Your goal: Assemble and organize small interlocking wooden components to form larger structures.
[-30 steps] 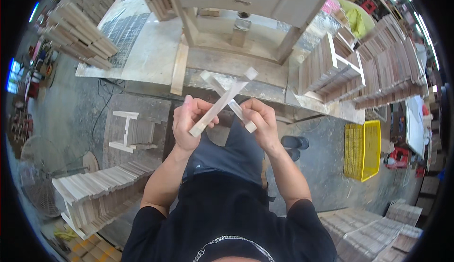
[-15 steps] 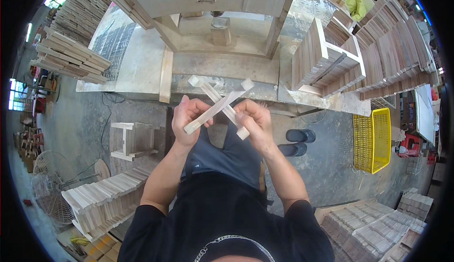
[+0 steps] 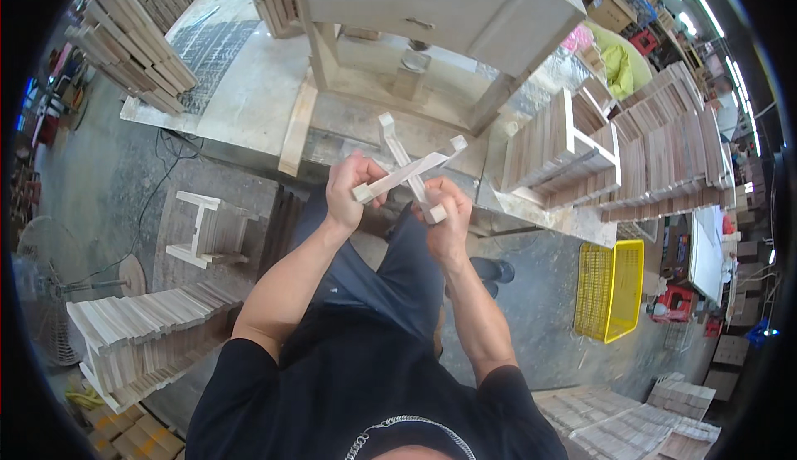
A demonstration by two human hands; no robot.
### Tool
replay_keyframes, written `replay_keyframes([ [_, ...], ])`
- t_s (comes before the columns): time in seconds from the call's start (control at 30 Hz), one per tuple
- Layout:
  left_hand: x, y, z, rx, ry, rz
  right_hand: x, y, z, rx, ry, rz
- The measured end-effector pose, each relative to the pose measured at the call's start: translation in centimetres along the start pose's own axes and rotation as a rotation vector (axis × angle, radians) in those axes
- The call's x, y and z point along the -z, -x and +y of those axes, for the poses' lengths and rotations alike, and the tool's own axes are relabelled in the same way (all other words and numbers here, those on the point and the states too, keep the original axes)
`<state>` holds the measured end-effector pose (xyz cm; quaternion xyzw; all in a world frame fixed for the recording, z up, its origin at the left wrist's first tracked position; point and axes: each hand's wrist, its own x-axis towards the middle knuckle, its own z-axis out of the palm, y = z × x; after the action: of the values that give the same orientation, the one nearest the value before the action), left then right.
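Two pale wooden slats crossed in an X (image 3: 405,171), with thicker ends, are held up in front of my body, over my legs. My left hand (image 3: 352,188) pinches the near left end, fingers curled beneath it. At the near right end, my right hand (image 3: 449,212) grips the other slat, thumb along its side. Both far ends stick out free towards the workbench (image 3: 357,138). Where the slats cross, I cannot tell how they are joined.
A wooden machine housing (image 3: 432,12) stands on the workbench. Stacked wooden pieces (image 3: 548,149) sit at its right, bundled slats (image 3: 137,45) at its left. More wooden pieces (image 3: 154,327) stand at lower left, near a fan (image 3: 50,286). A yellow crate (image 3: 610,290) is on the floor.
My view has turned, so the bench appears tilted. The crossed slats have turned a little and moved toward the bench, both hands still on them.
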<state>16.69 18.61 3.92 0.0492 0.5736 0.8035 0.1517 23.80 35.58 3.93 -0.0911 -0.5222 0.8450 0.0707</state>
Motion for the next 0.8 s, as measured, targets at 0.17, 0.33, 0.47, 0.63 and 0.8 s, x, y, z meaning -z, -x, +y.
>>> replay_keyframes([
  [0.17, 1.7, -4.8, 0.8, 0.030, 0.071, 0.102, -0.4, -5.1, 3.0, 0.117, -0.126, -0.136],
  [0.33, 4.0, -6.9, 0.2, -0.320, -0.183, -0.018, -2.7, -9.2, 1.3, 0.124, 0.323, -0.053],
  [0.47, 2.8, -9.5, 1.7, -0.598, -0.559, 0.135, -2.6, -13.1, 1.2, 0.152, 0.432, 0.049],
  [0.63, 3.4, -14.2, 1.8, -0.495, -0.709, 0.106, -2.4, -16.7, 1.0, 0.247, 0.510, 0.083],
  [0.8, 3.5, -17.7, 3.1, -0.395, -0.798, -0.006, -0.8, -18.9, 0.8, 0.279, 0.786, 0.132],
])
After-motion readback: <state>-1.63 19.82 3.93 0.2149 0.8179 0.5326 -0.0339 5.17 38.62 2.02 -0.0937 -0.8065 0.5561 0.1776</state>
